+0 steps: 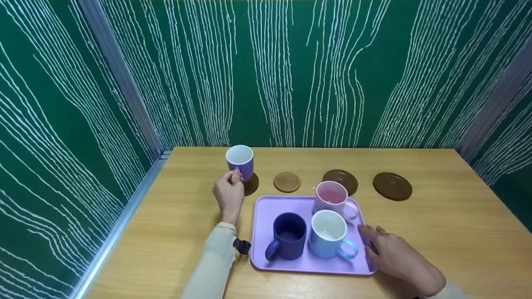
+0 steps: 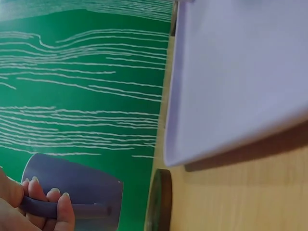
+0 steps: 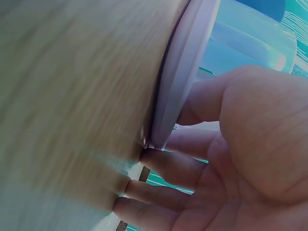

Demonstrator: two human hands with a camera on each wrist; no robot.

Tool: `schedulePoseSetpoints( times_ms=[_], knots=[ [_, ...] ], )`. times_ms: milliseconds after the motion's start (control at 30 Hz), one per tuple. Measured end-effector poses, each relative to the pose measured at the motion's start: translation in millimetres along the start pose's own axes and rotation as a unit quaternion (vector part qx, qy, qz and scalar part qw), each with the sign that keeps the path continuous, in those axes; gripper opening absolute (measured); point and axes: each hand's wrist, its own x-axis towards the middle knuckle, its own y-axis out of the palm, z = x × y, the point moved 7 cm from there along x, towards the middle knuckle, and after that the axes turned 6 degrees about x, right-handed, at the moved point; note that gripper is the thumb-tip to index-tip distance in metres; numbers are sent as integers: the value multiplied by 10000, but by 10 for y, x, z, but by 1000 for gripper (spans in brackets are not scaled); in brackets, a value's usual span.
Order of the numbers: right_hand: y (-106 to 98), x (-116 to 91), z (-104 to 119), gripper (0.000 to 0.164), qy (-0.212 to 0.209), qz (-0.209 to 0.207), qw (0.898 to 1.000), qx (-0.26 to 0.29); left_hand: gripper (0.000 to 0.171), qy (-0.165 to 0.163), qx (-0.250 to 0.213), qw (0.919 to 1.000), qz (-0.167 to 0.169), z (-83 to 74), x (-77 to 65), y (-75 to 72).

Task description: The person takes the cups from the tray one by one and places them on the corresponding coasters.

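My left hand grips the handle of a purple mug with a white inside. In the left wrist view the fingers curl round that handle, and the mug is raised above a brown coaster. My right hand holds the right rim of a lilac tray. The right wrist view shows the thumb over the tray's rim and the other fingers along its outer side, near the tabletop. On the tray stand a dark blue mug, a light blue mug and a pink mug.
Behind the tray lie a light wooden coaster and a brown coaster, partly hidden by the pink mug. Another brown coaster lies farther right. Green walls with white lines border the wooden table.
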Motion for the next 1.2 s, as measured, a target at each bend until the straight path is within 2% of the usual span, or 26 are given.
schedulePoseSetpoints(
  times_ms=[133, 300, 567, 800, 1100, 1200],
  knots=[
    [-9, -19, 26, 59, -187, -155, 9997, -39, 25, 19, 192, 9998, -112, 56, 17, 2],
    [-28, -36, 58, 56, -493, -414, 9977, -203, 26, -115, 268, 9995, -76, 118, 24, 25],
    [26, -18, -9, 63, 129, 36, 9998, -130, 24, -272, 295, 9992, 60, 217, 16, 82],
    [23, -20, 7, 61, 33, -33, 9999, -119, 22, -314, 337, 9989, 68, 273, 13, 99],
    [13, -13, -13, 61, 204, 68, 9997, -62, 23, -316, 452, 9985, 57, 265, 15, 118],
    [-27, -22, 33, 56, -193, -242, 9995, -118, 24, -240, 447, 9987, 23, 239, 25, 113]
  ],
)
